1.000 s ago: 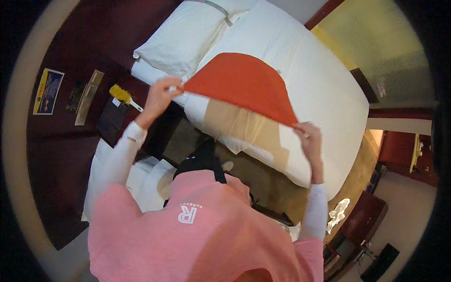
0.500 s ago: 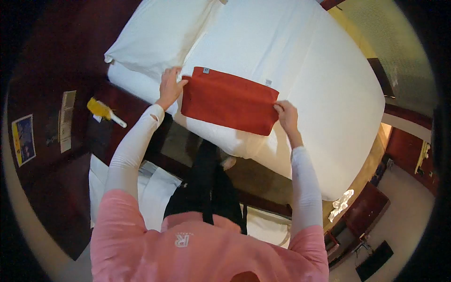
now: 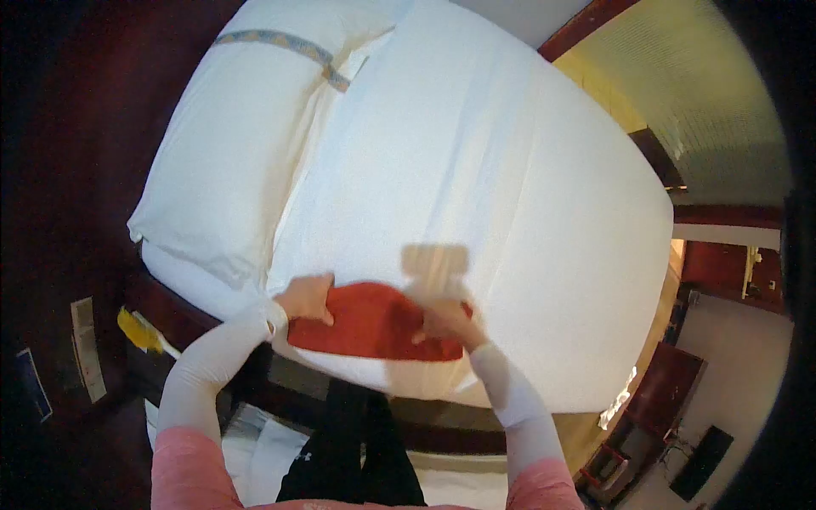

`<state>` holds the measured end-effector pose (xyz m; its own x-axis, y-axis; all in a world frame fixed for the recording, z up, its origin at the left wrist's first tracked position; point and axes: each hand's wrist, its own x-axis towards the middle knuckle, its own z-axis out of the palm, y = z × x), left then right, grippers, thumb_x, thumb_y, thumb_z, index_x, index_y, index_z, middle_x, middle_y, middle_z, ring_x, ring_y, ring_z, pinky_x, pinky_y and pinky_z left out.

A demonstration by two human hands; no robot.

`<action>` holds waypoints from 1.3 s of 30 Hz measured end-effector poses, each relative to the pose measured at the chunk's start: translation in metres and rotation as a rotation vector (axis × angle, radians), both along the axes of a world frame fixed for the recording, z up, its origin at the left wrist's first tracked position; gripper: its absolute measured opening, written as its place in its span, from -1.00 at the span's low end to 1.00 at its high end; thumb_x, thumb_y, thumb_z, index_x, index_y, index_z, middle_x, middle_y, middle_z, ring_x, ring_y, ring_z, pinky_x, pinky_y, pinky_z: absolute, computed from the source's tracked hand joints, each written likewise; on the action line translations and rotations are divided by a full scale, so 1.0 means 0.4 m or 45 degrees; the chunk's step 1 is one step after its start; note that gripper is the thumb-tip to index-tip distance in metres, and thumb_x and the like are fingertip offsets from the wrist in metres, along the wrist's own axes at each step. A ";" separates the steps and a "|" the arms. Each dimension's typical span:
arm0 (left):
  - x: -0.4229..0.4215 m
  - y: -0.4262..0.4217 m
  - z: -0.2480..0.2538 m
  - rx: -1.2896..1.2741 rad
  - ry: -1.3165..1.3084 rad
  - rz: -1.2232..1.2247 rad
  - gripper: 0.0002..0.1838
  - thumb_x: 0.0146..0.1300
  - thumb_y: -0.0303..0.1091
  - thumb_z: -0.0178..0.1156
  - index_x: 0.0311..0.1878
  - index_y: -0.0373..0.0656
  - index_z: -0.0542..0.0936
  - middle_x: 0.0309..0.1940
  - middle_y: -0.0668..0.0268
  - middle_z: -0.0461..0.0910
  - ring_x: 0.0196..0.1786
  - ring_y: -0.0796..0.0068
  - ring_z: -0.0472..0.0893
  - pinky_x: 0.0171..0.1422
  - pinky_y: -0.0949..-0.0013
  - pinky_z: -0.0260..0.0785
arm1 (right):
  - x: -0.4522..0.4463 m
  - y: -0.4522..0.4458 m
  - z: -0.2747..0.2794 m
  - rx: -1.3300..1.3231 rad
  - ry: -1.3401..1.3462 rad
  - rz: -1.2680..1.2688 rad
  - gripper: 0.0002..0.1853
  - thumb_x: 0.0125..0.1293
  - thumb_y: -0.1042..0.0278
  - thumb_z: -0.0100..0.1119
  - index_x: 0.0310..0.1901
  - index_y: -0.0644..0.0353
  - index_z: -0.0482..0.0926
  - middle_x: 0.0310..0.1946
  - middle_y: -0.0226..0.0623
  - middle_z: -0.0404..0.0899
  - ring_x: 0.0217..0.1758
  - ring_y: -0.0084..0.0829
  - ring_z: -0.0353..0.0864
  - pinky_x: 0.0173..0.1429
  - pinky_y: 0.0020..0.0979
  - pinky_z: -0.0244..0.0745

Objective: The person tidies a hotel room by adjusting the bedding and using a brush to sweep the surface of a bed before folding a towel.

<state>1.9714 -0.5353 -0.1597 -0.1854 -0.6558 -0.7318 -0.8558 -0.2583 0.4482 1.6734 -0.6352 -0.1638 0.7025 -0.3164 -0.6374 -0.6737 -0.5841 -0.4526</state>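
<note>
A red cloth (image 3: pixel 374 327), folded to a narrow strip with a curved upper edge, lies on the near edge of the white bed (image 3: pixel 484 153). My left hand (image 3: pixel 308 297) is closed on its upper left end, thumb and fingers showing on the red side. My right hand (image 3: pixel 446 321), somewhat blurred, bends its fingers over the cloth toward the right end. Its shadow falls on the sheet just beyond.
White pillows (image 3: pixel 221 144) lie at the left of the bed, with a patterned band (image 3: pixel 285 41) across them. A yellow brush (image 3: pixel 140 330) sits on the dark ledge at left. More white linen (image 3: pixel 263 446) lies near my legs. A dark cabinet (image 3: pixel 671 387) stands at right.
The red cloth has gone from a wide flat rectangle to a narrower strip. My right hand has moved inward over it. My view has shifted, showing more of the bed and pillows.
</note>
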 end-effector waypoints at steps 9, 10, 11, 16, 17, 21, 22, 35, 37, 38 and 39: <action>0.089 -0.157 0.112 -0.165 0.657 -0.300 -0.47 -0.02 -0.40 0.25 0.11 -0.14 0.48 -0.20 0.09 0.60 -0.11 0.17 0.58 0.10 0.20 0.39 | -0.095 -0.201 0.155 0.036 0.044 0.290 -0.60 0.18 0.19 0.18 0.06 0.03 0.46 -0.01 -0.25 0.51 0.03 -0.23 0.52 0.06 -0.23 0.44; 0.099 -0.229 0.164 -0.176 0.678 -0.212 -0.43 -0.01 -0.41 0.25 0.17 -0.11 0.45 -0.19 0.12 0.60 -0.09 0.19 0.58 0.12 0.21 0.38 | -0.074 -0.284 0.266 -0.072 -0.090 0.050 -0.68 0.20 0.23 0.13 0.01 0.01 0.50 -0.06 -0.27 0.55 0.00 -0.24 0.55 0.03 -0.24 0.45; 0.111 -0.317 0.196 -0.413 0.593 -0.247 -0.47 0.01 -0.33 0.25 0.14 -0.05 0.47 -0.24 0.12 0.60 -0.15 0.16 0.59 0.02 0.19 0.40 | -0.055 -0.359 0.281 -0.143 0.014 -0.036 -0.70 0.20 0.23 0.08 -0.02 -0.01 0.54 -0.12 -0.21 0.60 -0.08 -0.20 0.59 -0.02 -0.23 0.47; 0.180 -0.723 0.193 -1.413 -0.097 -0.370 -0.46 0.10 -0.27 0.17 0.22 0.17 0.40 -0.32 0.11 0.62 -0.22 0.07 0.61 -0.14 0.09 0.45 | 0.109 -0.677 0.303 -0.921 -0.103 -0.156 -0.61 0.28 0.29 -0.03 0.15 0.01 0.45 0.04 -0.16 0.53 0.04 -0.12 0.54 0.08 -0.14 0.45; 0.188 -0.778 0.159 -1.302 -0.366 -0.394 -0.44 0.13 -0.33 0.14 0.26 0.18 0.38 -0.05 0.12 0.58 -0.07 0.10 0.59 0.00 0.11 0.45 | 0.134 -0.723 0.243 -0.936 -0.232 -0.189 -0.57 0.26 0.34 -0.01 0.20 0.02 0.40 0.13 -0.17 0.45 0.12 -0.11 0.49 0.11 -0.16 0.43; 0.147 -0.750 -0.032 -1.020 -0.585 -0.297 -0.35 0.07 -0.45 0.21 0.29 0.17 0.36 0.31 0.11 0.26 0.13 -0.04 0.47 0.16 0.06 0.38 | 0.189 -0.667 -0.038 -1.079 -0.214 -0.258 -0.38 0.18 0.53 -0.06 0.29 -0.23 0.30 0.32 -0.18 0.21 0.13 0.03 0.42 0.07 -0.15 0.53; 0.143 -0.685 -0.088 -0.989 -0.557 -0.304 -0.35 0.08 -0.43 0.21 0.30 0.15 0.35 0.34 0.09 0.20 0.18 -0.12 0.40 0.20 0.03 0.34 | 0.200 -0.608 -0.093 -1.063 -0.152 -0.266 -0.37 0.18 0.52 -0.05 0.29 -0.28 0.29 0.35 -0.14 0.16 0.15 0.12 0.38 0.06 -0.12 0.52; 0.025 0.387 0.196 0.530 0.261 -0.699 -0.55 0.18 -0.39 0.01 0.17 0.13 0.47 -0.22 -0.01 0.58 -0.20 0.01 0.62 -0.18 0.02 0.49 | -0.065 0.590 0.064 0.635 0.357 -0.095 -0.52 0.12 0.25 0.16 0.14 -0.26 0.47 -0.09 -0.32 0.60 -0.05 -0.17 0.56 -0.03 -0.20 0.49; 0.008 0.244 0.208 0.548 0.279 -0.784 -0.66 0.10 -0.42 0.04 -0.02 -0.03 0.56 -0.38 0.02 0.60 -0.26 0.02 0.62 -0.18 0.02 0.48 | -0.067 0.386 0.153 0.745 0.496 -0.089 -0.51 0.02 0.03 0.27 0.04 -0.13 0.54 -0.27 -0.21 0.61 -0.19 -0.15 0.60 -0.16 -0.12 0.49; 0.025 0.182 0.206 0.247 0.358 -0.685 -0.72 0.08 -0.43 0.06 -0.12 -0.12 0.58 -0.43 0.03 0.61 -0.26 -0.02 0.62 -0.16 0.01 0.46 | -0.123 0.331 0.184 0.363 0.223 -0.211 -0.55 0.00 0.00 0.29 -0.04 -0.05 0.58 -0.31 -0.20 0.60 -0.22 -0.14 0.59 -0.19 -0.15 0.48; 0.002 0.044 0.276 0.210 0.167 -0.711 -0.69 0.10 -0.44 0.04 -0.06 -0.14 0.55 -0.33 0.03 0.60 -0.23 -0.02 0.61 -0.14 0.02 0.45 | -0.140 0.244 0.204 0.057 0.171 -0.173 -0.65 0.04 0.13 0.27 -0.11 0.01 0.60 -0.32 -0.21 0.59 -0.27 -0.14 0.57 -0.22 -0.14 0.46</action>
<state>1.9724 -0.5176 -0.0492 -0.5652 -0.3124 -0.7635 -0.8223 0.1395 0.5516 1.6173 -0.5377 -0.0823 0.5629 -0.3717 -0.7382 -0.8012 -0.4649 -0.3768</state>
